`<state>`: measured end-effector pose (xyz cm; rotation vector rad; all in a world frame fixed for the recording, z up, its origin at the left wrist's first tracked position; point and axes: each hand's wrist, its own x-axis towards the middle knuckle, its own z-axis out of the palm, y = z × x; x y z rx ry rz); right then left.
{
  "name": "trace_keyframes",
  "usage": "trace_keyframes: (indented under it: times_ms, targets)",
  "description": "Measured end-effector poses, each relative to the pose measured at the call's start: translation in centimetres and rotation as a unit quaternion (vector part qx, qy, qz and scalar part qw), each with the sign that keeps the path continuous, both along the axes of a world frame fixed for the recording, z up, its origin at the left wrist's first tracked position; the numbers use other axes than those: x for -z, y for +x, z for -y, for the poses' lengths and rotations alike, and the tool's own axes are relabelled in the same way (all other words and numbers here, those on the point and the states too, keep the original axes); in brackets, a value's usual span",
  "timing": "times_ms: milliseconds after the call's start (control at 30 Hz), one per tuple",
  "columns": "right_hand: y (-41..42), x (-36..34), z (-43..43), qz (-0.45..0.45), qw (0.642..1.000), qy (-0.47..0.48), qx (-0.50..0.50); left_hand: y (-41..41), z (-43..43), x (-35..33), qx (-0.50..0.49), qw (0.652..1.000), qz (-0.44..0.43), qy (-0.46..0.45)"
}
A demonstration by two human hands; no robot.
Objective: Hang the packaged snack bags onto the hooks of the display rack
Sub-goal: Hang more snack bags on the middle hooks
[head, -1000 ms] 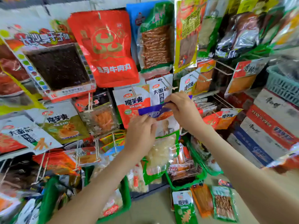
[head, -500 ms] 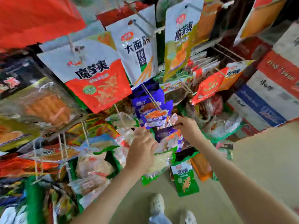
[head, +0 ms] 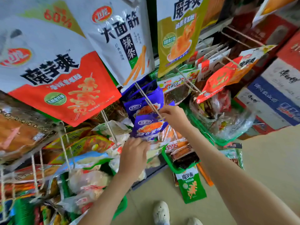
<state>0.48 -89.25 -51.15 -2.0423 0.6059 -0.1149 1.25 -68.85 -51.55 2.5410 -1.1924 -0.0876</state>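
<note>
Purple snack bag (head: 148,127) sits at the tip of the wire hook (head: 146,98), between both hands. Right hand (head: 174,118) pinches its top corner, fingers narrow. Left hand (head: 133,156) fingers curl on the bottom edge.

Bright, even light falls throughout, with soft shadows beneath the hanging bags (head: 123,38) and a pale sheen on the clear wrappers (head: 227,124) at right. The purple packet (head: 149,125) at centre is fairly sharp, while the red-and-white bag (head: 53,82) at upper left and the lower left corner are smeared. The wide lens bends the boxes (head: 276,98) at right and stretches the right forearm (head: 235,184).
</note>
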Motion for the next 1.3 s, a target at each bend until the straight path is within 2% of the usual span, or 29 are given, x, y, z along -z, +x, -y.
trace_keyframes:
  times_ms: [167,267,333,500,600,667,800,900,1000,1133,1300]
  targets:
    - [1.2,0.4,0.8,-0.016,0.998,0.045,-0.028,0.9,0.4,0.3,-0.024,1.0,-0.009,0.003]
    - [2.2,1.3,1.0,0.017,0.996,0.071,-0.043,1.2,0.7,0.9,-0.036,0.999,-0.014,-0.003]
    - [1.9,1.9,1.1,0.038,0.99,0.125,-0.044,1.1,1.0,1.5,-0.051,0.998,-0.02,-0.004]
    - [-3.7,3.4,-0.8,0.082,0.984,0.155,-0.04,-1.0,1.8,3.3,-0.037,0.997,-0.057,-0.028]
    - [-8.6,3.9,-2.6,0.09,0.977,0.187,-0.049,-2.8,2.6,4.3,-0.011,0.997,-0.074,-0.007]
    - [-11.6,4.9,-3.0,0.059,0.982,0.16,-0.079,-3.9,3.2,4.5,0.006,0.997,-0.077,0.005]
    - [-17.0,9.0,-2.8,-0.055,0.99,-0.033,-0.122,-7.1,4.3,6.2,0.071,0.995,-0.071,0.005]
    - [-20.5,11.7,-2.7,-0.123,0.985,-0.082,-0.093,-9.8,4.9,8.8,0.094,0.989,-0.113,0.028]
    - [-23.2,14.5,-2.5,-0.159,0.973,-0.125,-0.112,-12.5,5.3,11.7,0.088,0.972,-0.186,0.11]
    - [-27.4,19.8,-3.4,-0.181,0.967,-0.135,-0.116,-16.0,5.2,17.9,0.128,0.939,-0.221,0.23]
    - [-32.3,28.9,-4.5,-0.302,0.947,-0.03,-0.106,-20.1,5.3,26.4,0.199,0.902,-0.219,0.313]
